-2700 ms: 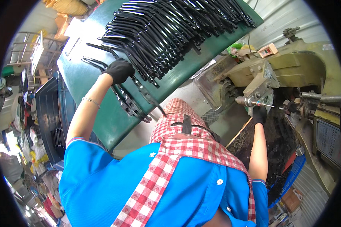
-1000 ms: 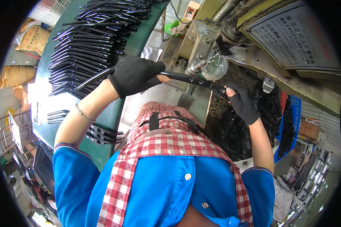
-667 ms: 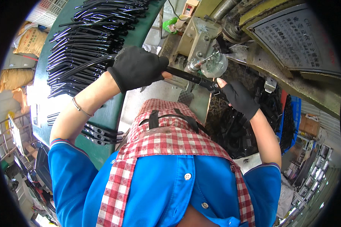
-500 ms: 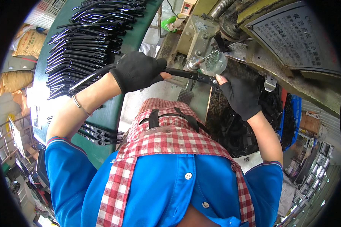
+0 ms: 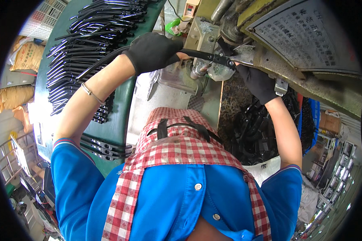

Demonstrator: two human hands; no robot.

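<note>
A long black bar (image 5: 199,54), slightly curved and with holes toward its right end, is held across in front of the machine. My left hand (image 5: 155,53), in a black fingerless glove, is closed around the bar's middle, its left part running back over my forearm. At the bar's right end my right hand (image 5: 258,83), gloved the same way, is closed on the tip; its fingers are partly hidden. Just under the bar sit a metal post (image 5: 198,72) of the machine and a clear plastic container (image 5: 221,73) with small parts, partly covered by the bar.
Many similar black bars (image 5: 82,64) lie in rows on a green table (image 5: 116,130) at my left. The machine's heavy body (image 5: 305,48) overhangs the right side. Below it is a heap of dark parts (image 5: 255,140), beside a blue crate (image 5: 313,120).
Both hands have moved up and away from me with the bar, bringing its right end closer to the machine. The bar now passes over the plastic container's upper part.
</note>
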